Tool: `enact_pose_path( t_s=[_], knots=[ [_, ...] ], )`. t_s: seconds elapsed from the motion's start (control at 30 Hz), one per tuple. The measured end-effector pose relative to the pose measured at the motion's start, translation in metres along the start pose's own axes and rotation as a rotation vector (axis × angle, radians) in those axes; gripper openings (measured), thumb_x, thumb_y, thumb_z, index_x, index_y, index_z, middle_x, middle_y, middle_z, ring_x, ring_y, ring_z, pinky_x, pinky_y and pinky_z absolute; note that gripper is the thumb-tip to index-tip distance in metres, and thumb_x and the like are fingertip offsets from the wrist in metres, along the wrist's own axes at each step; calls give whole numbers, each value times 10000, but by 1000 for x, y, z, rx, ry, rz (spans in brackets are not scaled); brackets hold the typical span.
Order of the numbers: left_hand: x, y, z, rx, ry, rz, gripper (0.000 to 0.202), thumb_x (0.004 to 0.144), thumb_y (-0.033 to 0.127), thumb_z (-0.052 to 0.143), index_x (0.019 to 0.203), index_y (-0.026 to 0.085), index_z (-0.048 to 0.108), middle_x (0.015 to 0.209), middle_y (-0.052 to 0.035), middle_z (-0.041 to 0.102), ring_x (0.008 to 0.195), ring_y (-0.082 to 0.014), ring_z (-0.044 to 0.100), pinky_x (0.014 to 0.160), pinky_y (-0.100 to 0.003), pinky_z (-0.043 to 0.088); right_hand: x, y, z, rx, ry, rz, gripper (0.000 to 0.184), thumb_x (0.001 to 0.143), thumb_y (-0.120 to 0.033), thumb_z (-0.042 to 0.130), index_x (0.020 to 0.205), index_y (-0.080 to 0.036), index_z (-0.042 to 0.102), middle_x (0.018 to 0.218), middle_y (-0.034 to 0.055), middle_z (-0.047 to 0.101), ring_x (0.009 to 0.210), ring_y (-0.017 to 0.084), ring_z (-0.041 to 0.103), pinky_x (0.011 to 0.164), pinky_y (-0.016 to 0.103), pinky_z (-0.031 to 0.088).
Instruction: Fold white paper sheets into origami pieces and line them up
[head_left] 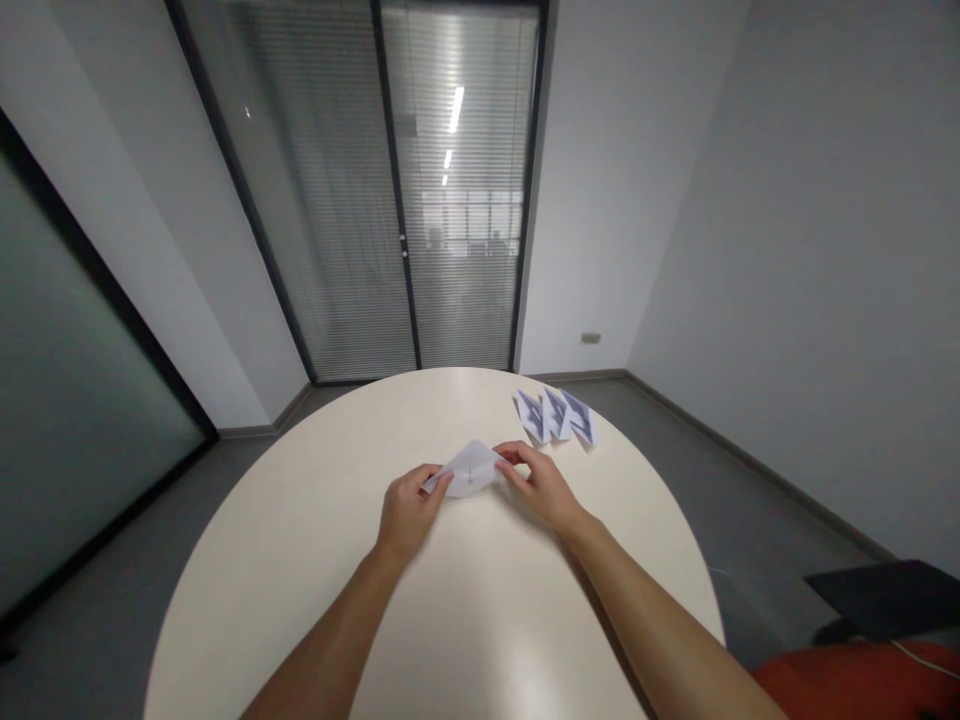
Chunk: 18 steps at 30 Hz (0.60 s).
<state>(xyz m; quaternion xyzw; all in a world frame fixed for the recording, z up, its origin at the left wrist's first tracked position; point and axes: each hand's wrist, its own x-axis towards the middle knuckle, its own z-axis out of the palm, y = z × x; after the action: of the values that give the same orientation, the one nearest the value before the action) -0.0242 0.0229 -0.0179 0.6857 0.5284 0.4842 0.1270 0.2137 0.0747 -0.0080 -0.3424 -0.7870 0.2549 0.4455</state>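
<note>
Between both hands is a folded sheet of white paper (472,469), raised a little over the round table, its top edge peaked in the middle. My left hand (409,510) pinches its left corner between thumb and fingers. At the opposite corner, my right hand (538,482) grips the paper the same way. A short dark mark or crease shows on the paper's near face. Beyond my right hand, three folded paper pieces (556,415) with dark patches stand side by side near the table's far right edge.
The round cream table (300,580) fills the middle. A dark flat object (889,597) and something red (847,682) are off its right side, with a thin cable. Behind the table stands a glass partition with blinds (465,290), and a plain wall (825,250) rises at the right.
</note>
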Motion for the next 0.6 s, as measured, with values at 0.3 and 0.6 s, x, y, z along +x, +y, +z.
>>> enact_pose_path(
  t_s=[0.3,0.6],
  knots=[
    [0,-6,5,32,-73,-111,299,972,345,525,1193,209,675,837,-13,745,687,-149,660,635,-234,464,0,8,5,51,54,88,227,964,-318,566,1138,-219,673,1044,69,711,829,177,628,754,314,510],
    [1,-18,7,213,-204,-178,197,914,201,612,1095,221,685,875,-14,745,790,-158,683,727,-250,470,-4,15,6,-74,-79,142,206,919,-215,553,1046,-215,715,1047,61,721,833,182,634,773,315,489]
  ],
)
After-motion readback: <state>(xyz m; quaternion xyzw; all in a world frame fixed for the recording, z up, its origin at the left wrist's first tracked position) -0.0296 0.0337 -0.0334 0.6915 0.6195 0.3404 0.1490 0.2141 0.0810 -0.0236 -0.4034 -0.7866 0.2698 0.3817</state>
